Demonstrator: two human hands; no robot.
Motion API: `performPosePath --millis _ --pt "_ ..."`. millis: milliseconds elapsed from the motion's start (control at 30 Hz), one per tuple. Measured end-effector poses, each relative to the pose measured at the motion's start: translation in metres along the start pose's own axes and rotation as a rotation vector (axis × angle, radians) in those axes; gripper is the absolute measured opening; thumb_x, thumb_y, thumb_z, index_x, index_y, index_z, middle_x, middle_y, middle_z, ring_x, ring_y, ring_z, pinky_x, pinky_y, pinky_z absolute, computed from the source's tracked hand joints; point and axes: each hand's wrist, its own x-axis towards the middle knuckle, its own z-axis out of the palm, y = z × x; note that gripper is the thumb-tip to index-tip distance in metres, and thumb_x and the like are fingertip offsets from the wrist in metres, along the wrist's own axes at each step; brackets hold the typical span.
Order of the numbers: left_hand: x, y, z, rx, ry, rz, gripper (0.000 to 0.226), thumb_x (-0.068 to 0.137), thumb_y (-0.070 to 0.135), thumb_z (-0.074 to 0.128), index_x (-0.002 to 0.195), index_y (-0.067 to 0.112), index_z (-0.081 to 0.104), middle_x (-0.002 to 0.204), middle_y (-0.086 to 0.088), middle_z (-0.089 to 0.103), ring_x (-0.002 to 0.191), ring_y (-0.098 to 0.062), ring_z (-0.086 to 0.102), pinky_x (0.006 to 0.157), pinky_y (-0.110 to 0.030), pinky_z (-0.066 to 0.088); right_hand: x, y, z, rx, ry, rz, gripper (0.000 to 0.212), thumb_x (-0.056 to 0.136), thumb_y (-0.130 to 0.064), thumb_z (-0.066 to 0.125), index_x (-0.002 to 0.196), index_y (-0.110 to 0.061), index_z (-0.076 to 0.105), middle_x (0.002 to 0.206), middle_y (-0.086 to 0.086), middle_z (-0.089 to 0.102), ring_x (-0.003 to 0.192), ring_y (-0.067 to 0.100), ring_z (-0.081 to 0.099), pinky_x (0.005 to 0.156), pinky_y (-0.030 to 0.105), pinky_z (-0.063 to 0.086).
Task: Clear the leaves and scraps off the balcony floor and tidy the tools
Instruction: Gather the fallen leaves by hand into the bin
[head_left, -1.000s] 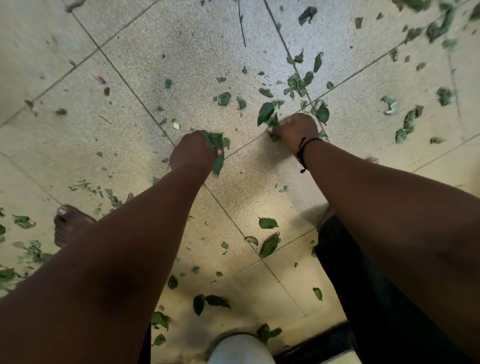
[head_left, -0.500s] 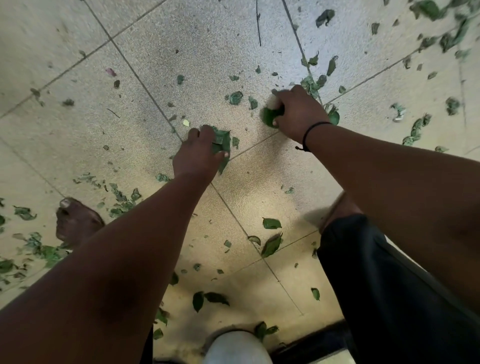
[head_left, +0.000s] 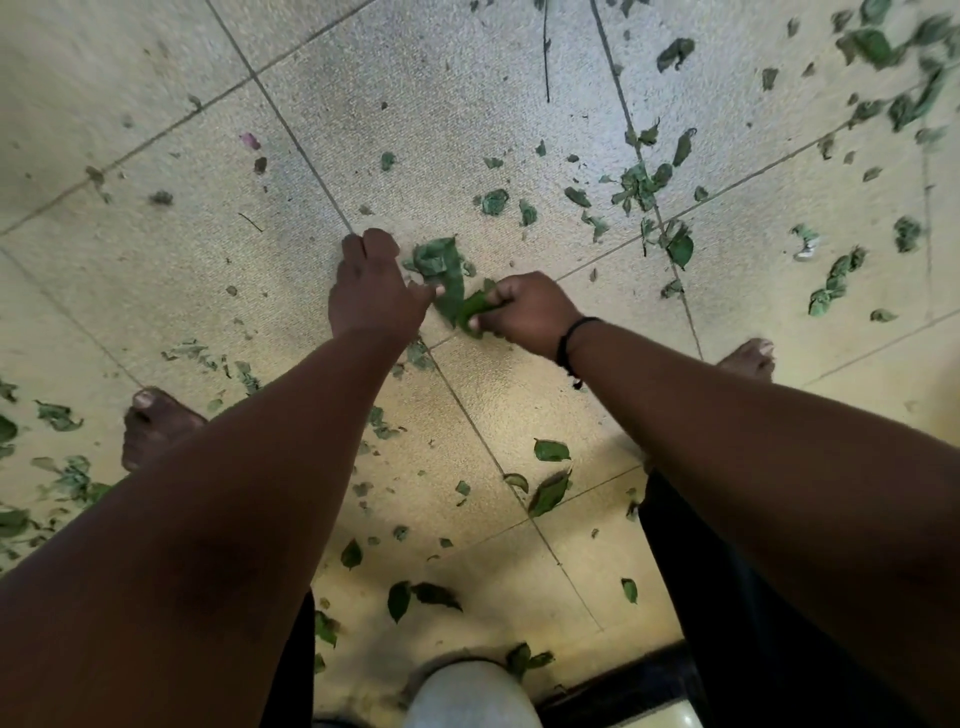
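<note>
Green leaves and small scraps lie scattered over the pale tiled balcony floor (head_left: 467, 93). My left hand (head_left: 371, 291) reaches down at the centre and grips a bunch of crumpled leaves (head_left: 441, 265) that stick out to its right. My right hand (head_left: 524, 309), with a black band on the wrist, is right beside it and pinches a folded green leaf (head_left: 475, 307) that touches the bunch. Loose leaves (head_left: 550, 450) lie between my arms, nearer to me. A denser scatter of leaves (head_left: 649, 182) lies beyond my right hand.
My bare feet stand on the tiles, the left foot (head_left: 156, 423) and the right foot (head_left: 750, 358) either side of my arms. A whitish rounded object (head_left: 467, 696) sits at the bottom edge, beside a dark threshold strip (head_left: 623, 686). A thin twig (head_left: 545, 52) lies at the top.
My right hand has come back from the leaves farther out and now sits next to my left hand with a leaf in it. My left hand has kept hold of its bunch.
</note>
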Motion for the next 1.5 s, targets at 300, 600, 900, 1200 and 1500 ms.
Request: performPosePath --millis 300,600,900,1200,1500 --pt "-0.005 -0.051 -0.010 -0.313 -0.093 -0.148 0.019 0.090 0.025 0.062 0.107 0.020 0.057 0.114 -0.006 0.056 0.095 -0.020 0.058 0.077 -0.032 0.046 0.031 -0.041 0.048 -0.194 0.324 0.094 0.050 0.084 -0.017 0.067 0.123 -0.011 0.035 0.113 0.011 0.056 0.094 0.030 0.058 0.072 0.036 0.048" --pt "-0.017 -0.044 -0.023 -0.456 -0.167 -0.213 0.006 0.090 0.023 0.060 0.096 0.021 0.059 0.091 0.006 0.063 0.084 -0.015 0.059 0.063 -0.025 0.040 0.030 -0.041 0.029 -0.059 0.236 0.143 0.031 0.079 -0.008 0.063 0.057 -0.015 0.042 0.053 0.001 0.038 0.049 0.015 0.037 0.046 0.022 0.026" --pt "-0.046 -0.010 -0.027 -0.952 -0.359 -0.347 0.015 0.089 0.020 0.069 0.101 0.013 0.063 0.085 0.000 0.062 0.069 -0.013 0.055 0.059 -0.023 0.041 -0.052 -0.016 -0.006 -0.232 0.411 -0.046 0.051 0.090 -0.009 0.059 0.133 -0.020 0.034 0.087 0.007 0.062 0.072 0.022 0.058 0.064 0.034 0.048" --pt "-0.111 0.024 -0.031 -1.277 -0.552 -0.455 0.033 0.090 0.037 0.065 0.120 0.024 0.058 0.123 -0.002 0.065 0.114 -0.023 0.060 0.089 -0.032 0.047 -0.110 -0.004 -0.012 0.357 0.259 0.121 0.016 0.079 -0.005 0.074 0.081 -0.013 0.061 0.082 0.007 0.067 0.077 0.023 0.067 0.069 0.036 0.060" --pt "-0.211 0.062 -0.040 -1.504 -0.536 -0.577 0.029 0.091 -0.004 0.051 0.113 0.008 0.065 0.109 -0.012 0.071 0.098 -0.024 0.067 0.080 -0.034 0.059 -0.187 -0.003 0.010 0.012 -0.085 -0.028 0.017 0.082 -0.018 0.071 0.068 -0.022 0.063 0.062 0.003 0.065 0.058 0.021 0.066 0.057 0.030 0.056"
